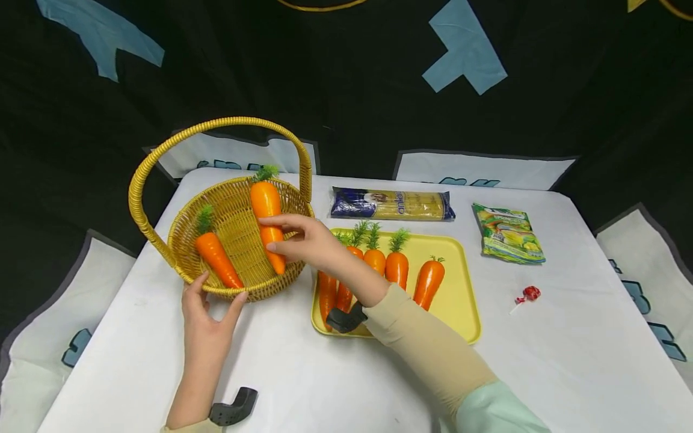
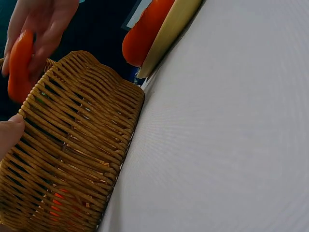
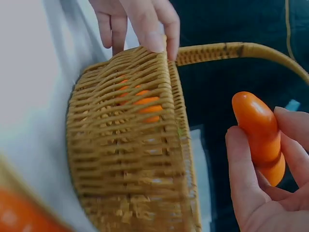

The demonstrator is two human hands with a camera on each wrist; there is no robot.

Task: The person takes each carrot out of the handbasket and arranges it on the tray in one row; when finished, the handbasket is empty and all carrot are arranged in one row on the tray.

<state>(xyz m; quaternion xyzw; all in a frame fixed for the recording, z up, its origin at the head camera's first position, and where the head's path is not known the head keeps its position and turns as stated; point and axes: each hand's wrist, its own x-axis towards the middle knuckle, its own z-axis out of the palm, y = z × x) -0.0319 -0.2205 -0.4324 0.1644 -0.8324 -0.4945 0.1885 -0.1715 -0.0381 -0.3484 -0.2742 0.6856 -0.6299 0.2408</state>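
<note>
My right hand (image 1: 303,240) pinches an orange carrot (image 1: 265,201) with a green top between thumb and fingers, above the wicker basket (image 1: 281,293). In the right wrist view the held carrot (image 3: 258,130) hangs beside the basket's rim, apart from it. My left hand (image 1: 208,325) grips the near rim of the basket, thumb and fingers on either side. Inside the basket lies another carrot (image 1: 219,260), its tip toward the left hand. Several more carrots (image 1: 397,267) rest on a yellow tray (image 1: 465,300), partly hidden by the right forearm.
Behind the tray lies a pack of spaghetti (image 1: 392,204). To the right are a green packet (image 1: 510,234) and a red lollipop (image 1: 529,293) on the white table (image 1: 574,361). The basket's tall handle (image 1: 216,124) arches over it. A dark curtain (image 1: 357,78) hangs behind.
</note>
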